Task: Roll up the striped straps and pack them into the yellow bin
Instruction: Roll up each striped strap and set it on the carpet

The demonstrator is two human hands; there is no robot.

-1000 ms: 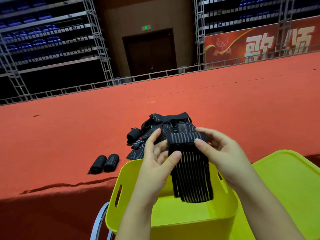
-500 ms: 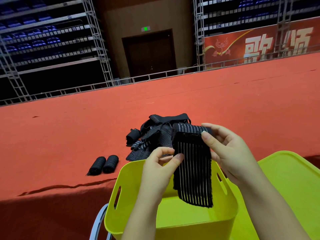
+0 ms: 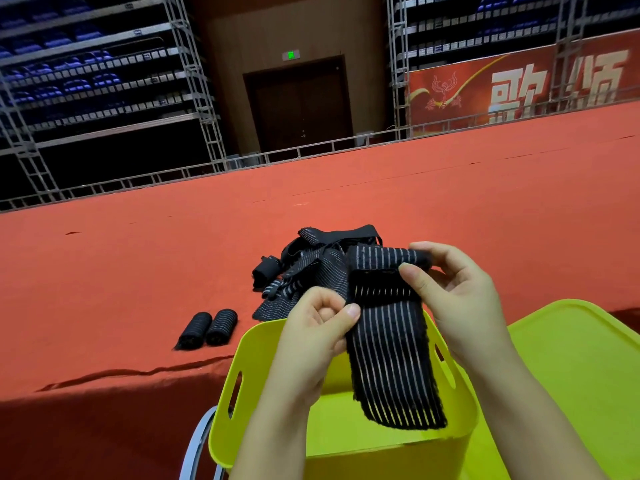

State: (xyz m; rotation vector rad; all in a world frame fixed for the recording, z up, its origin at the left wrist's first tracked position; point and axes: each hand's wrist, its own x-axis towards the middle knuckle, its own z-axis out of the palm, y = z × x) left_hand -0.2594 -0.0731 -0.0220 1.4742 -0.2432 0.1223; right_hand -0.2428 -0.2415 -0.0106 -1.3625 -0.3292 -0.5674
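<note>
I hold a black strap with white stripes (image 3: 391,348) above the yellow bin (image 3: 273,341). My right hand (image 3: 453,299) grips its rolled top end, thumb on the front. My left hand (image 3: 318,327) pinches the strap's left edge just under the roll. The loose tail hangs down into the bin's mouth. A heap of unrolled striped straps (image 3: 311,268) lies on the red surface behind the bin. Two rolled straps (image 3: 209,329) lie side by side to the left.
A yellow lid (image 3: 571,368) lies at the right of the bin. The red carpeted platform (image 3: 138,271) has a near edge just behind the bin. A curved metal chair rail (image 3: 194,445) shows under the bin at lower left. Metal scaffolding and a dark door stand far behind.
The roll at the strap's top has been turned and lifted slightly. My left hand slid from the strap's front to pinch its left edge lower down. The tail hangs longer.
</note>
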